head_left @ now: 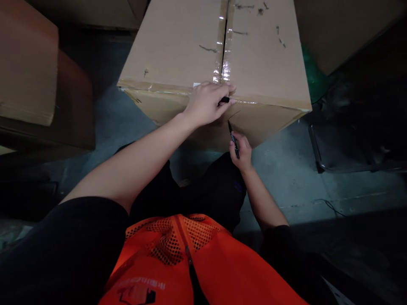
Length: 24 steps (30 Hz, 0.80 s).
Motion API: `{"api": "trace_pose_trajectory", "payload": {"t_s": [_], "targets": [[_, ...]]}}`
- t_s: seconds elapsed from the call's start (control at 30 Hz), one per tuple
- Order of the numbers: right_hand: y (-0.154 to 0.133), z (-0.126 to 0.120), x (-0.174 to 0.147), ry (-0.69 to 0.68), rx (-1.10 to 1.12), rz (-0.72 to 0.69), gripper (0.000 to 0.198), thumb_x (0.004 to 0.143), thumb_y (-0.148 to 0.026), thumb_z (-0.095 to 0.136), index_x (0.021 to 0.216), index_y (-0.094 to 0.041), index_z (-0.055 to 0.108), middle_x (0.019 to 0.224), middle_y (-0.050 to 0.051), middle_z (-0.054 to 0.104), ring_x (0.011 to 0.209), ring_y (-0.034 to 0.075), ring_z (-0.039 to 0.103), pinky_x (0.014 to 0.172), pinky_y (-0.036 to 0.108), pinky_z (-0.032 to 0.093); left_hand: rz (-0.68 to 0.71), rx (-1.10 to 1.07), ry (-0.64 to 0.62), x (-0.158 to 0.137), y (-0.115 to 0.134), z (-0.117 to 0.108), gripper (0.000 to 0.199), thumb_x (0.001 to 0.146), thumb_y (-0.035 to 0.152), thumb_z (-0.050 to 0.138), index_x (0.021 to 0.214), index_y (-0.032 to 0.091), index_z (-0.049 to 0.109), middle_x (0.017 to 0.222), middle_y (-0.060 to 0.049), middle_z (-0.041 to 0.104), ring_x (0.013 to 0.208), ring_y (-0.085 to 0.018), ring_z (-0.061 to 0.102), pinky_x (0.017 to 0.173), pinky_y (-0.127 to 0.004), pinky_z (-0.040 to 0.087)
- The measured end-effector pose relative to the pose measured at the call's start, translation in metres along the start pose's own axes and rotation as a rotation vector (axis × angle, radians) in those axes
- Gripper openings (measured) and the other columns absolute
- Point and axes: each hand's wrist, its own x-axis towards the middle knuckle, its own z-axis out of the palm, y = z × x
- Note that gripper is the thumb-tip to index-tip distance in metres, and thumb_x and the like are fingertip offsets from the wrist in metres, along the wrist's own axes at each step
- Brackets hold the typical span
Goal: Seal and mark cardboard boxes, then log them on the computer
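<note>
A large taped cardboard box [178, 46] stands on the floor in front of me. My left hand [208, 101] rests on its near top edge by the tape seam and pinches a small black cap [224, 100] between the fingers. My right hand [241, 148] is lower, against the box's front side, gripping a black marker pen [233, 139] with its tip touching the cardboard. A short dark line runs on the box face just above the tip. My orange mesh vest [178, 262] fills the bottom of the view.
Another cardboard box [25, 63] stands at the left and more cartons [337, 29] at the back right. Something green [313, 76] shows beside the box. A dark metal frame [318, 148] lies on the grey concrete floor [286, 169] at the right.
</note>
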Motion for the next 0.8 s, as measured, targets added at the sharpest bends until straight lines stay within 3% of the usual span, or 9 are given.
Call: {"api": "trace_pose_trajectory", "payload": {"t_s": [0.1,0.2,0.33,0.53,0.8], "targets": [[0.004,-0.002,-0.011,-0.057,-0.021,0.041,0.03,0.115,-0.033,0.05,0.14,-0.023,0.063,0.126,0.013,0.077,0.118,0.025,0.075,0.102,0.046,0.066,-0.009,-0.003,-0.004,0.001,0.0,0.001,0.043,0.11,0.049,0.052,0.143,0.033,0.074,0.14,-0.009,0.079,0.134,-0.032,0.072,0.116,-0.054,0.055],[0.009,-0.006,-0.019,0.017,-0.058,0.069,0.03,0.115,-0.032,0.049,0.141,-0.024,0.062,0.125,0.013,0.076,0.115,0.025,0.075,0.099,0.046,0.066,0.0,-0.016,0.004,0.001,-0.002,0.003,0.041,0.11,0.049,0.051,0.142,0.036,0.074,0.139,-0.007,0.079,0.135,-0.031,0.072,0.116,-0.054,0.055],[0.012,-0.005,-0.02,0.087,-0.031,0.069,0.036,0.114,-0.031,0.049,0.149,-0.025,0.058,0.134,0.013,0.074,0.127,0.026,0.073,0.108,0.048,0.064,0.018,-0.021,0.026,0.001,-0.004,0.003,0.039,0.11,0.051,0.051,0.14,0.04,0.074,0.135,-0.004,0.081,0.133,-0.03,0.073,0.115,-0.055,0.057],[0.006,0.0,-0.011,-0.07,0.016,0.047,0.038,0.116,-0.034,0.048,0.152,-0.025,0.058,0.146,0.014,0.071,0.14,0.025,0.068,0.12,0.05,0.06,0.004,-0.02,0.001,0.001,0.0,0.001,0.04,0.11,0.049,0.048,0.14,0.04,0.073,0.137,-0.004,0.08,0.138,-0.031,0.07,0.116,-0.057,0.055],[-0.004,-0.01,0.011,-0.071,0.011,0.001,0.038,0.115,-0.036,0.047,0.149,-0.025,0.06,0.144,0.013,0.073,0.139,0.026,0.069,0.119,0.052,0.061,-0.032,-0.041,0.012,0.002,0.001,0.002,0.04,0.108,0.053,0.05,0.136,0.041,0.076,0.135,-0.004,0.081,0.136,-0.031,0.071,0.116,-0.059,0.055]]}}
